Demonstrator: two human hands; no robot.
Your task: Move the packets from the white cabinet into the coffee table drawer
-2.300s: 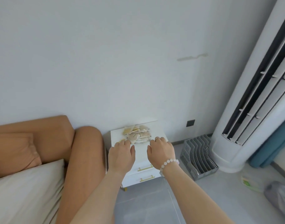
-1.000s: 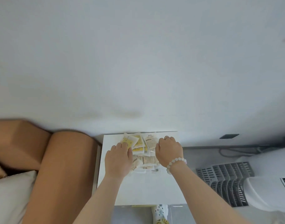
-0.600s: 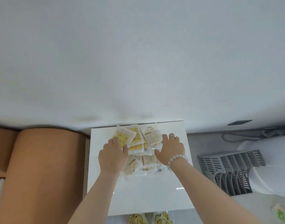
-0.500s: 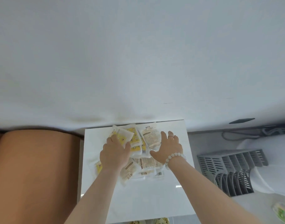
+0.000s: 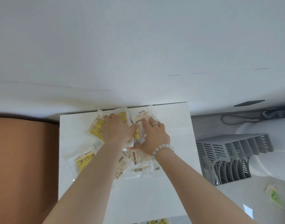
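While atop cabinet (image 5: 170,191), packets (image 5: 96,130) beneath both hands (image 5: 117,131) (image 5: 153,136).

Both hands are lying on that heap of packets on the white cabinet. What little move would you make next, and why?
Probably draw both hands toward each other to bunch the packets into one graspable stack. The left hand and right hand lie flat on the far ones, gripping none, while others lie spread across the white cabinet nearer the person.
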